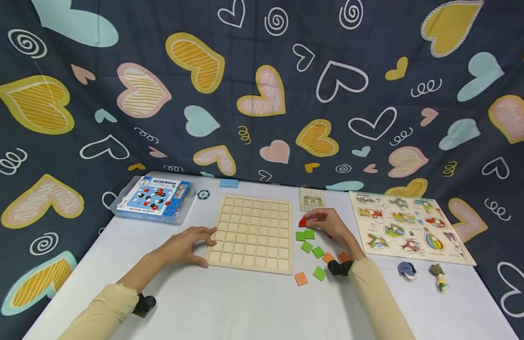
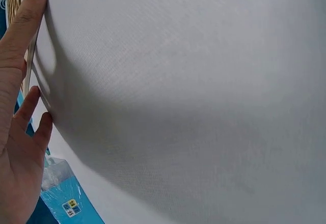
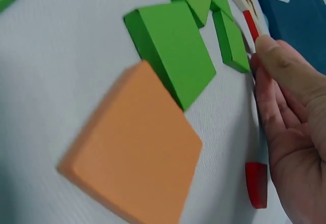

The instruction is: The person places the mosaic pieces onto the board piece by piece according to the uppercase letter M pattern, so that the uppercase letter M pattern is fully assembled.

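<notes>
A wooden board with a square grid (image 1: 253,233) lies at the middle of the table. My left hand (image 1: 187,246) rests at its left edge, thumb and fingers spread apart and touching the rim; in the left wrist view the hand (image 2: 20,147) is at the far left. My right hand (image 1: 330,223) is just right of the board and pinches a small red block (image 1: 302,222) between thumb and fingertips. Another red block (image 3: 256,185) lies under the right palm. Green square tiles (image 1: 306,246) and orange square tiles (image 1: 301,278) lie scattered near the right hand.
A pattern card (image 1: 311,199) lies behind the right hand. A picture puzzle board (image 1: 408,226) and two small figures (image 1: 407,270) are at right. A boxed molecule kit (image 1: 153,198), a round chip (image 1: 203,194) and a blue block (image 1: 229,183) sit at the back left.
</notes>
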Tool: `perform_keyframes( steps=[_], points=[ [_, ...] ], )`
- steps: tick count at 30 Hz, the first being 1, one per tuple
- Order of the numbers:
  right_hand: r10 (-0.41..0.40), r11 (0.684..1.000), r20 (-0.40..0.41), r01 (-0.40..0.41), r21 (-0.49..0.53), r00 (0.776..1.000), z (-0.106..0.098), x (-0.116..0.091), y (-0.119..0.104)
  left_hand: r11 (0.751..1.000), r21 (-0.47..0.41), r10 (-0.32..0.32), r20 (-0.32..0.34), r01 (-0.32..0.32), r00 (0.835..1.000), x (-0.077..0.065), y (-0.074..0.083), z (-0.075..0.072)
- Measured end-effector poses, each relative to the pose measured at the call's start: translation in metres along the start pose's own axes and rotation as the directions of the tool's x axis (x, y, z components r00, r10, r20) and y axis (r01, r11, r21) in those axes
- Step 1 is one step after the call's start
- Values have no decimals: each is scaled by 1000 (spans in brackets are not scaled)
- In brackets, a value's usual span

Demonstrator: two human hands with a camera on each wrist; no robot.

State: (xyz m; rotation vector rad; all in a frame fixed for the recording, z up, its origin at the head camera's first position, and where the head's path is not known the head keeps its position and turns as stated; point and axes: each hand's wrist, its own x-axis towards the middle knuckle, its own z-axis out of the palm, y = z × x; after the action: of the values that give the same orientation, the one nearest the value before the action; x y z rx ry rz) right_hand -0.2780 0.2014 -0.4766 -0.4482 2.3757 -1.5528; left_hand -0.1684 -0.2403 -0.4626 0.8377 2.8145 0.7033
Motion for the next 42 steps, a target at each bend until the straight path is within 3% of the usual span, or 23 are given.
perform_keyframes(
  steps=[11, 18, 27, 42],
  points=[
    [-24, 1000, -82, 25, 10, 996, 10, -3, -3, 999, -41, 3, 5, -3, 1000, 3, -3, 4],
    [-63, 997, -80, 67, 48, 995, 23, 1, -11, 999, -41, -25, 9, 26, 1000, 4, -2, 2],
    [-46, 995, -88, 53, 84, 995, 47, 9, -19, 998, -40, -50, 11, 51, 999, 3, 1, 0],
    [-87, 989, -63, 93, 112, 994, 81, 25, -31, 997, -59, -40, -1, 40, 999, 1, 2, -1]
  ],
)
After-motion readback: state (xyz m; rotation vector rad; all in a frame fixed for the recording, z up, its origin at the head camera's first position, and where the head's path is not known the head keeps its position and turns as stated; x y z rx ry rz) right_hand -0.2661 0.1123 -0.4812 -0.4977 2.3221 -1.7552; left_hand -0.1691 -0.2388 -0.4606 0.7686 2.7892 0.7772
